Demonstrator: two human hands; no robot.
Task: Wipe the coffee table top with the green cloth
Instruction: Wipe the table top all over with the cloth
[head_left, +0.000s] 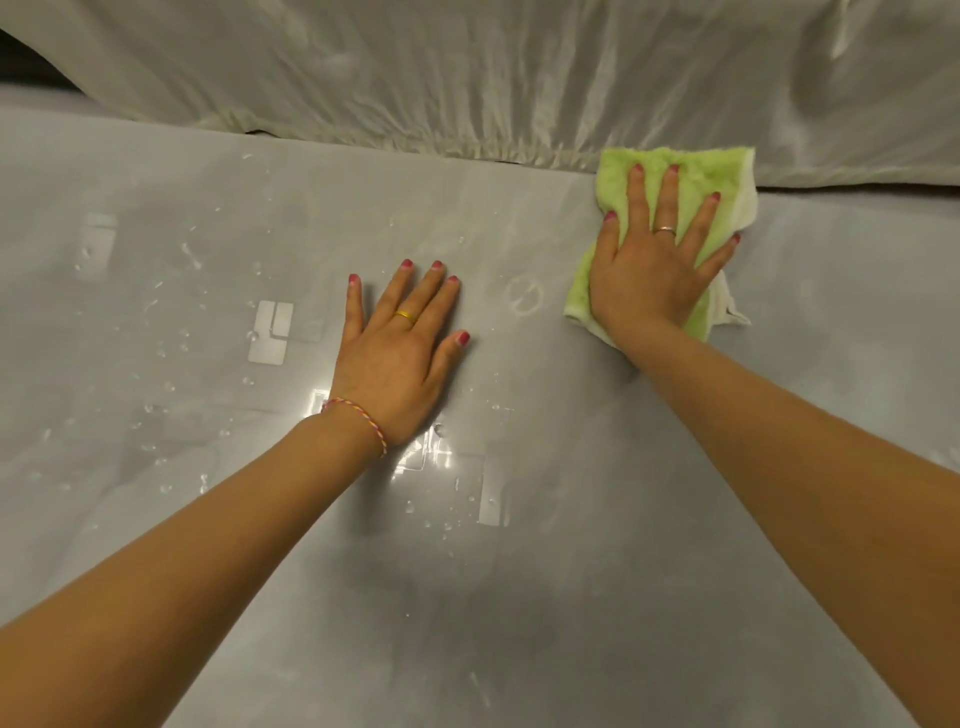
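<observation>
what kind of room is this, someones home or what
Probably a living room at home, though little of it shows. A glossy grey coffee table top dotted with water droplets abuts pale draped fabric, perhaps a covered sofa. The right hand presses a green cloth; the left hand lies flat.

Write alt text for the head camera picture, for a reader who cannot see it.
A person's right hand presses a green cloth flat on the far edge of a glossy grey coffee table, beside draped pale fabric. The left hand rests flat, fingers spread, on the bare top. Water droplets speckle the surface around and left of that hand.
</observation>
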